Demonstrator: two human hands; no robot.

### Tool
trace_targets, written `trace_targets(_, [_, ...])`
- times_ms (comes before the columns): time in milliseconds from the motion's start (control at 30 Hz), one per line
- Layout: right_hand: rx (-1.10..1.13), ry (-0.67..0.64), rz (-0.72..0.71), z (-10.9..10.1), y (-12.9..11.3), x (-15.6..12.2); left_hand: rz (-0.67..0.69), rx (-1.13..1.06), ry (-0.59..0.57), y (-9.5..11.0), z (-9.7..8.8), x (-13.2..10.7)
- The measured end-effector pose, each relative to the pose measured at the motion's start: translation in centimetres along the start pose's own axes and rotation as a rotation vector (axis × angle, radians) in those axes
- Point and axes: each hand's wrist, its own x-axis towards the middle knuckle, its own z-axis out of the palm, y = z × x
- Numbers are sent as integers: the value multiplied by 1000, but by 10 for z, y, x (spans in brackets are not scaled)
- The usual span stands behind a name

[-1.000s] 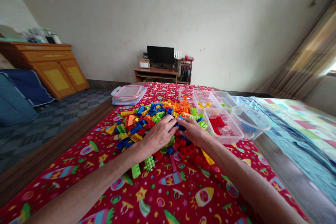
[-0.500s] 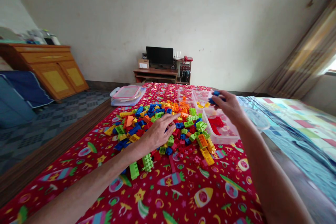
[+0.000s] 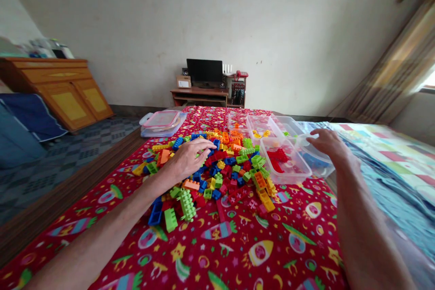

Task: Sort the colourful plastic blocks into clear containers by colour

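One left hand, one right hand, one monitor, one telephone

Multicoloured plastic toy bricks lie in a loose heap.

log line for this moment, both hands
left hand: spread on pile of plastic bricks | right hand: open, over rim of clear tub of blue bricks

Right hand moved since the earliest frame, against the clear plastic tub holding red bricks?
Yes: the right hand went right, from left of that clear plastic tub to past its right end.
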Motion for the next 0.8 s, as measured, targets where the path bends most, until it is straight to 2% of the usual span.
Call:
trace_targets(133, [104, 105, -59, -17, -43, -8, 4, 42, -9, -6, -3, 0])
trace_targets(233, [247, 138, -286, -22, -90, -28, 18, 95, -29, -17, 2, -2])
trace_targets(300, [329, 63, -481, -16, -122, -47, 25, 125, -43, -23, 7, -3])
trace_targets(367, [341, -99, -652, -4, -150, -66, 44, 138, -50, -25, 12, -4])
trace_targets(433, [357, -189, -756, 10, -171, -83, 85, 125, -48, -22, 18, -6])
trace_targets(533, [373, -204, -837, 31, -184, -100, 201, 96, -97, -10, 27, -10])
trace_targets(633, [352, -228, -911, 44, -183, -105, 285, 168, -198, 1, 33, -16])
trace_targets(800, [323, -298, -957, 47, -182, -103, 242, 285, -272, 8, 27, -18])
